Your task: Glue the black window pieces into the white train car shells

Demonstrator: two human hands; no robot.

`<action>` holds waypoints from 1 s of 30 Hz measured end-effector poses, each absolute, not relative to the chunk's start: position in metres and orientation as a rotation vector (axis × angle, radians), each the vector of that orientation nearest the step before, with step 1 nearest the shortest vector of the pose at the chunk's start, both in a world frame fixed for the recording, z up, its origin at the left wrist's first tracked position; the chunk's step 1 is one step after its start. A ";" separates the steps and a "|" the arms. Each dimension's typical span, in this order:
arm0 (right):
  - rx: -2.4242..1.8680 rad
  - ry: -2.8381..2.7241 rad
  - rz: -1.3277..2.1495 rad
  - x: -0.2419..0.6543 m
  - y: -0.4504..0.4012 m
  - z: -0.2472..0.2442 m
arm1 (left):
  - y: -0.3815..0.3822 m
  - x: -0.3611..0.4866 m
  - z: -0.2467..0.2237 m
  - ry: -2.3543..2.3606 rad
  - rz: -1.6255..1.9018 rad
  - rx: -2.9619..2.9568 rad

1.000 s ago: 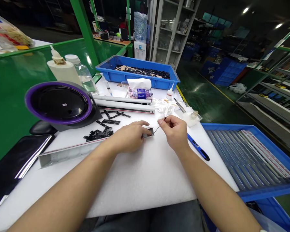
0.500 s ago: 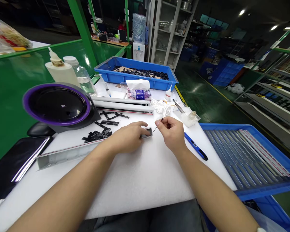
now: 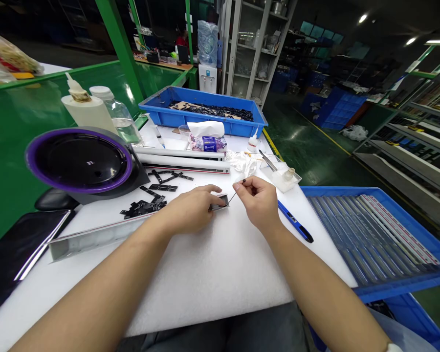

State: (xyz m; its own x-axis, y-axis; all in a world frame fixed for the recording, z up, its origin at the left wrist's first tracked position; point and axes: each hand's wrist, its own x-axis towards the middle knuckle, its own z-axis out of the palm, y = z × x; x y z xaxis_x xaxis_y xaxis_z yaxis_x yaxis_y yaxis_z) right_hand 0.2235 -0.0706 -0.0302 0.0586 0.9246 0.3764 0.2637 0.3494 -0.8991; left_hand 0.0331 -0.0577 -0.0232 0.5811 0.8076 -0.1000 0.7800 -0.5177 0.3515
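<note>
White foam bears hands (image 3: 223,208) pinching a thin stick (image 3: 238,189).

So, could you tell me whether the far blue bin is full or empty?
Neither: the far blue bin holds a shallow layer of black parts.

We see a white foam mat (image 3: 212,274) covering the tabletop. We note black strips (image 3: 146,203) scattered toward its far left part, next to a black disc with a purple rim (image 3: 78,160). Along the far edge stands a blue bin (image 3: 201,115) holding black parts. At the right edge we find a second blue tray (image 3: 381,239) of grey rails, one striped red and white. A blue-and-black pen (image 3: 295,222) lies beside it. The bench beyond the left edge is green.
</note>
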 end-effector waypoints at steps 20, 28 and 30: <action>-1.139 -1.506 0.733 0.222 -0.072 -0.033 | -0.059 0.035 -0.020 1.312 0.071 2.445; -1.143 -1.461 0.618 0.232 -0.069 -0.024 | -0.059 0.035 -0.018 1.308 0.094 2.440; -1.166 -1.325 0.382 0.253 -0.060 -0.015 | -0.059 0.035 -0.017 1.321 0.084 2.423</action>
State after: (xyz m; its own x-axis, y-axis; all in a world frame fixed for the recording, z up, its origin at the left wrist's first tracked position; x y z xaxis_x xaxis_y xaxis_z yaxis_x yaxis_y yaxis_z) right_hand 0.2535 -0.0601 -0.0151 0.2815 0.7896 0.5452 0.3783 0.4308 -0.8193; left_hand 0.0354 -0.0590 -0.0168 0.5569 0.8210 -0.1260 0.7983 -0.4872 0.3540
